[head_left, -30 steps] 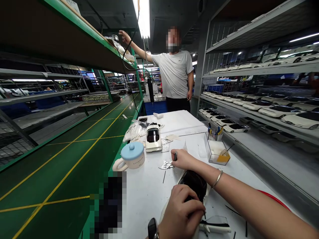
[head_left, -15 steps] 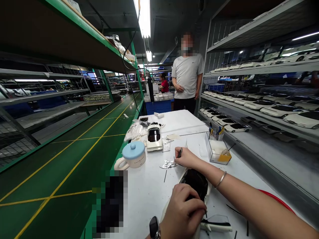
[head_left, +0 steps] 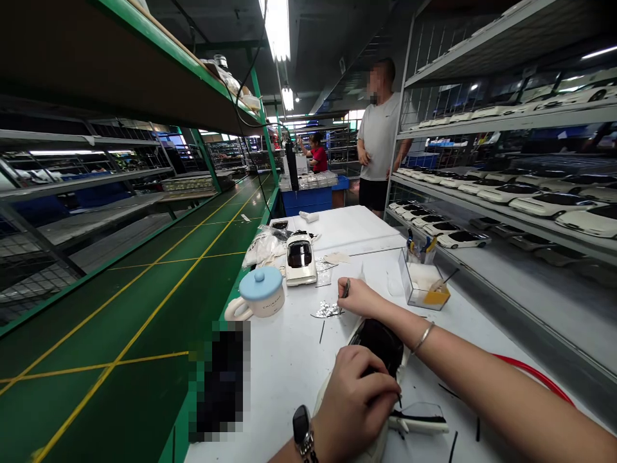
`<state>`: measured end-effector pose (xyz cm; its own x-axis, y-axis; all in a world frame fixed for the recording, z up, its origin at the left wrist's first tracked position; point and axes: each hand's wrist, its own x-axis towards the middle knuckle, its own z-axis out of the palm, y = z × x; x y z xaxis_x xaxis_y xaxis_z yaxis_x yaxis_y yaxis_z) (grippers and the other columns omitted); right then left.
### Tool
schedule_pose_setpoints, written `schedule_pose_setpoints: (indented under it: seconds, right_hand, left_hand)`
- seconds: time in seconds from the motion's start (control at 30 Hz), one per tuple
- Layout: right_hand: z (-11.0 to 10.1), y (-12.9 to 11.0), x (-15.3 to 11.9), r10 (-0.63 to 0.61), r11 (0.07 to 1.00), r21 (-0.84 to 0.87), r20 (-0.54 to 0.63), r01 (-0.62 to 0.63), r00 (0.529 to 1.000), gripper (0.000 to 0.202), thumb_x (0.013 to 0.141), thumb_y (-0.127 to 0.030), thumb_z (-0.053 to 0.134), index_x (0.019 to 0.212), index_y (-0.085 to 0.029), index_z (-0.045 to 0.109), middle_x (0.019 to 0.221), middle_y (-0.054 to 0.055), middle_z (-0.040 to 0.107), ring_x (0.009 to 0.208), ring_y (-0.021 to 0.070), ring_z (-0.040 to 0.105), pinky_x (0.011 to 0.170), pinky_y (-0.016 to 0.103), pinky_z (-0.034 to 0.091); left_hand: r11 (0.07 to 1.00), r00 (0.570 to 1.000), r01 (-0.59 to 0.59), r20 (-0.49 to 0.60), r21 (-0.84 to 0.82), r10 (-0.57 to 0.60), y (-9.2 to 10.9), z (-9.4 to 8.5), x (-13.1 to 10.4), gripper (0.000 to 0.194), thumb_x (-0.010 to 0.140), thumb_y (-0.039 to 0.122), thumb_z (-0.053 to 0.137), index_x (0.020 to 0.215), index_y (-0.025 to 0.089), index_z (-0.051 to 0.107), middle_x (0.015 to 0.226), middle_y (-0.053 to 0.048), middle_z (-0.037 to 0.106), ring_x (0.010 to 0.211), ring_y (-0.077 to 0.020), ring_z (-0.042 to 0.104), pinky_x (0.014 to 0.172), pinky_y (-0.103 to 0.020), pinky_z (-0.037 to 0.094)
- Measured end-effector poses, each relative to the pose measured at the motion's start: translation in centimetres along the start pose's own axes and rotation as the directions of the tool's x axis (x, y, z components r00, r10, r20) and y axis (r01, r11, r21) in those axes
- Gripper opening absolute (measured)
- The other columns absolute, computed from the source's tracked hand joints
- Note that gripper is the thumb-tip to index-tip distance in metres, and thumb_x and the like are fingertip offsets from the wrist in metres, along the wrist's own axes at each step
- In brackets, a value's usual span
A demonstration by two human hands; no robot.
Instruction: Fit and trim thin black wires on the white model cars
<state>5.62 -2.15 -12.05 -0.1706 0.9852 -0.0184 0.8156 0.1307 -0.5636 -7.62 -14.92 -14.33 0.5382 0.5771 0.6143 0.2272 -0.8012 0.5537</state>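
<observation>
My left hand (head_left: 354,399), with a watch on its wrist, rests over a white model car (head_left: 325,386) with a black top. Its thumb and fingertips are pinched at the car's side, where a thin black strip (head_left: 399,400) pokes out. The car's door (head_left: 419,421) stands swung out to the right. Farther forward, my right hand (head_left: 359,297) grips slim dark tweezers (head_left: 346,288), pointed down at the edge of a small heap of silver foil bits (head_left: 328,309). The tweezers' tips are too small to make out clearly.
A lidded mug (head_left: 261,292) and a second white model car (head_left: 301,260) stand left. A clear box (head_left: 425,280) of tools sits right, near a red ring (head_left: 535,373). Black strips lie scattered. Racks (head_left: 482,186) of model cars line the right; a person (head_left: 380,141) stands beyond.
The standing person has moved right, toward the rack, and turned. My view has shifted slightly. Both hands keep nearly the same places, the right one still at the foil bits.
</observation>
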Motion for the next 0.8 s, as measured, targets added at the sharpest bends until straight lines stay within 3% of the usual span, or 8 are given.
schedule_pose_setpoints:
  seconds: [0.53, 0.8]
  right_hand:
    - [0.24, 0.22, -0.01, -0.031, 0.999, 0.036, -0.03, 0.032, 0.999, 0.022, 0.089, -0.035, 0.057, 0.085, -0.014, 0.058, 0.078, 0.0, 0.058, 0.069, 0.0112, 0.055, 0.065, 0.028, 0.047]
    - [-0.57, 0.2, -0.34, -0.108, 0.993, 0.052, -0.021, 0.109, 0.994, 0.016, 0.083, -0.029, 0.062, 0.079, -0.015, 0.056, 0.072, -0.003, 0.054, 0.067, 0.0114, 0.052, 0.066, 0.027, 0.044]
  left_hand:
    - [1.0, 1.0, -0.004, 0.011, 0.016, 0.004, 0.04, 0.01, 0.0, 0.011, 0.083, 0.015, 0.058, 0.081, 0.02, 0.068, 0.085, -0.005, 0.063, 0.088, -0.0176, 0.055, 0.082, -0.035, 0.046]
    - [1.0, 1.0, -0.005, 0.017, 0.021, 0.004, 0.03, 0.02, -0.02, 0.01, 0.083, 0.017, 0.058, 0.081, 0.02, 0.067, 0.085, -0.005, 0.063, 0.089, -0.0181, 0.056, 0.082, -0.036, 0.046]
